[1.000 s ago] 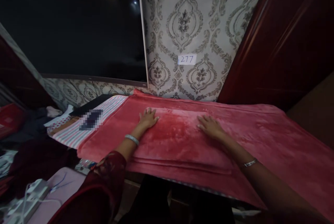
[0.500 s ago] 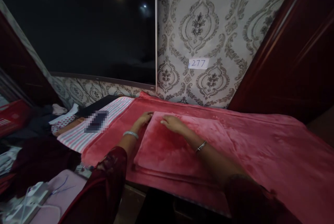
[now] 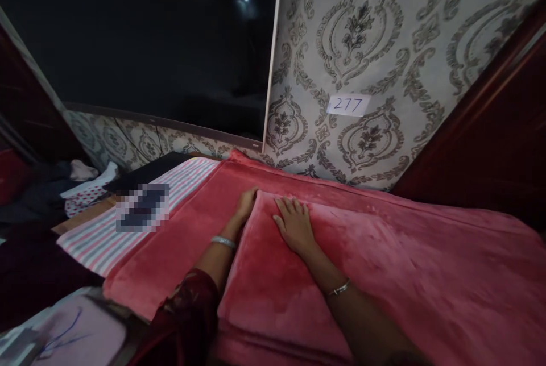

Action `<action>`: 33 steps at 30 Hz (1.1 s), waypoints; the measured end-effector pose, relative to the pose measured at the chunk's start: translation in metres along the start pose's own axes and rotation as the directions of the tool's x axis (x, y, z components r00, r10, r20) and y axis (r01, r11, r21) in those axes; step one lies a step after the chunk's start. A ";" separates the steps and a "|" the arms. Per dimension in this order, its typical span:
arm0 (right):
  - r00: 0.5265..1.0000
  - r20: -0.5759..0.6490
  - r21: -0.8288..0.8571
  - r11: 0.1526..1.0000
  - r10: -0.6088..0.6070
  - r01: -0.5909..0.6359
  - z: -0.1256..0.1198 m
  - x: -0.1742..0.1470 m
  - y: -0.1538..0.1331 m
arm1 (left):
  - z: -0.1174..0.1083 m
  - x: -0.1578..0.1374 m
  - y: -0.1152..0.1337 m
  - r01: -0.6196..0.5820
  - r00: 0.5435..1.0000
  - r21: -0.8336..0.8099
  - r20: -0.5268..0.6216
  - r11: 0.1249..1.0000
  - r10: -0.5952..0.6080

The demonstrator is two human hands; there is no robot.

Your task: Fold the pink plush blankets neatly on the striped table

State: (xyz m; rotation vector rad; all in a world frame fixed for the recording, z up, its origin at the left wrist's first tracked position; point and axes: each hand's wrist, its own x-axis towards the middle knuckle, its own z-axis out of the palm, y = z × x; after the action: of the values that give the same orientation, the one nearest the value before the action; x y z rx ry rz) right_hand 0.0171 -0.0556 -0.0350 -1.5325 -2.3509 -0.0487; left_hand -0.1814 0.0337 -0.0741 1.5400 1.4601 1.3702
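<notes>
A plush red-pink blanket (image 3: 273,266) lies folded in layers, on top of a wider spread of the same red cloth (image 3: 191,207). My right hand (image 3: 296,227) rests flat on the upper layer near its far left corner, fingers spread. Along the fold's left edge is my left hand (image 3: 246,205), touching the blanket near that corner. Its fingers are mostly hidden, so whether they grip the edge cannot be made out.
A striped cloth (image 3: 183,184) with a pixelated dark item (image 3: 143,207) lies left of the red cloth. Behind are a large dark screen (image 3: 162,48) and a patterned wall with a paper marked 277 (image 3: 348,105). Clothes (image 3: 85,192) are heaped at left, near a pink surface (image 3: 85,326).
My right hand has flattened and spread its fingers on the blanket. My left hand stays by the fold's left edge. The view has moved closer and tilted slightly.
</notes>
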 end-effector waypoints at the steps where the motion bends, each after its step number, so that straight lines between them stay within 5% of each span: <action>1: 1.000 0.011 -0.007 1.000 0.013 -0.013 -0.001 0.000 0.000 | 0.001 0.000 -0.002 -0.010 1.000 -0.005 -0.030 1.000 0.010; 7: 0.997 0.071 -0.018 0.999 0.030 -0.029 -0.003 0.000 -0.002 | -0.003 0.003 -0.002 -0.008 0.998 -0.080 -0.062 0.997 0.003; 15: 0.998 0.062 0.045 0.999 -0.018 0.015 -0.008 -0.002 0.001 | -0.008 -0.007 0.008 0.063 0.985 -0.169 0.169 0.984 -0.034; 25: 0.998 0.060 0.060 0.998 -0.032 0.028 -0.005 -0.001 0.003 | -0.005 -0.006 0.014 0.114 0.990 -0.148 0.094 0.982 -0.100; 33: 0.997 0.076 0.085 0.996 -0.016 0.009 -0.018 -0.003 0.005 | -0.023 -0.041 0.045 0.235 0.971 -0.217 0.104 0.948 -0.217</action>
State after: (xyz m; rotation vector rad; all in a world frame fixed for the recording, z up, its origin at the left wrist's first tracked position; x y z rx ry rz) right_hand 0.0269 -0.0598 -0.0191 -1.5045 -2.3891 0.1080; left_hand -0.1828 -0.0196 -0.0369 1.2272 1.3344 1.2762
